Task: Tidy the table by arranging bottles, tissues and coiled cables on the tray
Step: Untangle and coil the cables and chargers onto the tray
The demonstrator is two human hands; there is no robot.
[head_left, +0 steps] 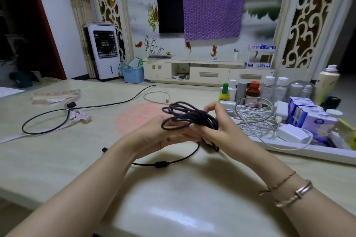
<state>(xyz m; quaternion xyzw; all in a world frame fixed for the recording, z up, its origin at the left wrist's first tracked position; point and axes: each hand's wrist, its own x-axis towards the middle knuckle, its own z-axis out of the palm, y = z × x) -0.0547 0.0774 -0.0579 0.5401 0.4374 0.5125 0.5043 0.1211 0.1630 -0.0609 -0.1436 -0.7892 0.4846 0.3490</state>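
- Two bare forearms reach in from the bottom edge over a pale table (57, 159); the right wrist wears thin bracelets (289, 192).
- Just above the table's middle, the left hand (163, 134) lies palm up with its fingers fairly straight under a dark coiled cable (185, 117), supporting the loops.
- Meeting it from the right, the right hand (213, 123) has its fingers and thumb curled round the same coil, gripping the bundle at its right side.
- From the coil a loose tail of the cable hangs down and runs across the table beneath the wrists, with a small block on it and a plug at its end.
- Right of the hands sits a white tray (308, 155), its near rim just beside the right hand.
- On the tray lie a loose white cable bundle (254, 117), a white charger (292, 133) and blue-and-white tissue packs (308, 113), with a row of bottles (252, 92) standing along the far side.
- Farther left on the table, a long black cable (96, 106) lies uncoiled, a short white cable (156, 97) curls near the far edge, and paper strips (55, 97) are scattered.
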